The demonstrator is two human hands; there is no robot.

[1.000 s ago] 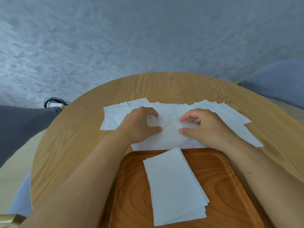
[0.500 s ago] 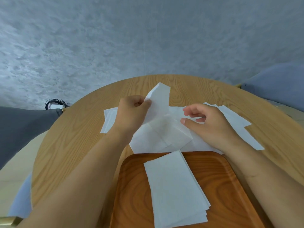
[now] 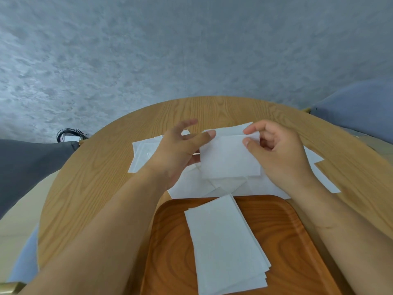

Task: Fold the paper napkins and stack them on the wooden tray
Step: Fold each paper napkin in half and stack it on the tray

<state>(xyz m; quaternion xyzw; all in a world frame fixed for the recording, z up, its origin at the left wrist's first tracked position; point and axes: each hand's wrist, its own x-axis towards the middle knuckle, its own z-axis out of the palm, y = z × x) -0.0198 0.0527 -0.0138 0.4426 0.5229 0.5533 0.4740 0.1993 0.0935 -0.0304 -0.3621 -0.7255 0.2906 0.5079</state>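
Observation:
A white paper napkin is held folded over above the table. My right hand pinches its upper right corner between thumb and forefinger. My left hand is at its left edge with fingers spread, one fingertip touching the top edge. Beneath them, several unfolded white napkins lie spread on the round wooden table. A wooden tray sits near me, carrying a stack of folded napkins.
A grey chair back is at the left and a blue-grey chair at the right. Black cables lie beyond the table's left edge. The grey floor lies beyond the table.
The napkin lifted by my left hand half a second ago has been brought over to the right and doubled. My right hand rose from the pile and pinched its corner.

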